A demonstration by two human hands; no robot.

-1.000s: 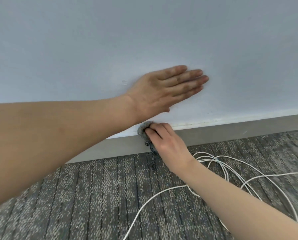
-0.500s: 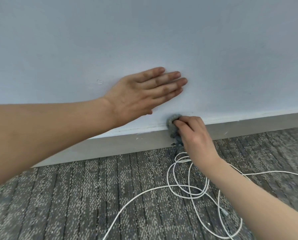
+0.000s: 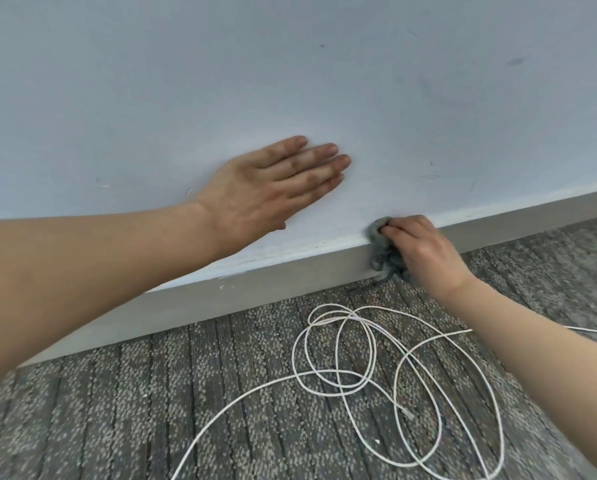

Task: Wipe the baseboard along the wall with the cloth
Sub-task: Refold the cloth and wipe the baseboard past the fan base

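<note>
- Most of the cloth is hidden under your right hand; only a grey bunched wad shows at your fingertips, plus a darker patterned scrap hanging toward the floor, too small to make out.
- Both your forearms run out of the picture at the left and bottom right edges, so nothing above the forearms shows.
- Your right hand has its fingers curled round the cloth and holds it against the top edge of the baseboard, where the baseboard meets the wall.
- Your left hand lies flat on the wall above the baseboard, fingers straight and together, holding nothing; it is well apart from your right hand.
- The baseboard is a plain grey strip running at a slant across the view, with small pale specks near its top edge.
- The wall is pale blue-grey with a few faint scuffs.
- The floor is grey patterned carpet; a white cable lies in loose loops on it, near your right wrist, and runs off the bottom and right edges.
</note>
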